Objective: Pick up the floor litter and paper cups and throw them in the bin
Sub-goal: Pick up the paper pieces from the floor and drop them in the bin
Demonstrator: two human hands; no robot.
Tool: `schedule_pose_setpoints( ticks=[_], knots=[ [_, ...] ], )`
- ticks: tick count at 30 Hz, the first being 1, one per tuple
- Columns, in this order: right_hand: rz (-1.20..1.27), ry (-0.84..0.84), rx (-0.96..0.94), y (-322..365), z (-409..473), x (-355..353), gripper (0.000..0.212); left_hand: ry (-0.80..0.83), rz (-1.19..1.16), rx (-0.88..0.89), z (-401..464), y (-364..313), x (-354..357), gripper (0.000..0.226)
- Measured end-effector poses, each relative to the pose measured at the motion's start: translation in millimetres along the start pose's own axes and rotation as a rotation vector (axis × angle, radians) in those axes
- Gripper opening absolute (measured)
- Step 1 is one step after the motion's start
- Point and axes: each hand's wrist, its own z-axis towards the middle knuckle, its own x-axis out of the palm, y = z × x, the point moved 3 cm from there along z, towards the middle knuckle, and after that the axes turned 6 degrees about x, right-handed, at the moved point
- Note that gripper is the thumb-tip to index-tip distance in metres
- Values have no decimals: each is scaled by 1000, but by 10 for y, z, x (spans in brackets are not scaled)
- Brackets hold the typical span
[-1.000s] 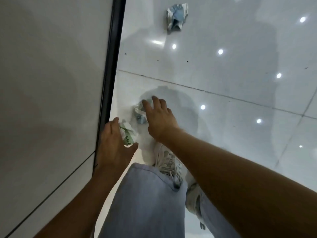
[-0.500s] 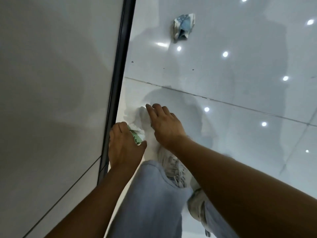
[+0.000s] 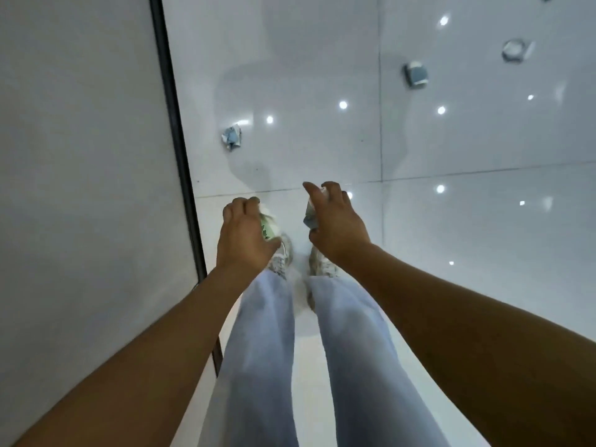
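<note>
Your left hand [image 3: 246, 238] curls its fingers around a crumpled green-and-white wad of paper [image 3: 268, 228], which pokes out on the thumb side. Your right hand [image 3: 335, 222] grips a second crumpled scrap with blue and white on it [image 3: 311, 214]; the forefinger sticks out ahead while the other fingers and the thumb close on the paper. Both hands hang in the air above your pale sneakers [image 3: 283, 256], the left hand over the left shoe and the right hand over the right shoe [image 3: 321, 264], with your light blue trousers [image 3: 261, 350] running down towards the camera.

Taking the sneakers as the mark: a crushed blue-and-white piece of litter [image 3: 231, 138] lies on the glossy white tiled floor [image 3: 467, 237] ahead of them and slightly to the left, close to the dark vertical strip [image 3: 175, 140] that edges the grey wall panel [image 3: 80, 188]. Farther ahead of the sneakers and well to the right lies a flattened blue and white paper cup [image 3: 416, 74], and beyond it, farther right again, a clear crumpled item [image 3: 515, 51] that you cannot make out exactly. All three lie apart from one another on the tiles. The wall panel stands immediately left of the sneakers.
</note>
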Motion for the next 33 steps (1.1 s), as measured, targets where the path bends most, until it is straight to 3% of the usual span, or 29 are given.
schedule_pose_setpoints(
  ticks=[6,12,21,33],
  knots=[
    [185,-118,209,-105,-1199,-1093,84,62,157,286,-460,-1156,-777,77],
    [434,-273,450,-188,-2419,-1192,83,161,319,662,-1156,-1965,-1049,73],
    [908,-491,856,-305,-4292,-255,82,448,767,1145,-2526,-2355,-793,68],
    [1349,-723,1250,-604,-6592,1637,83,655,1157,1727,-4864,-2658,700,58]
  ],
)
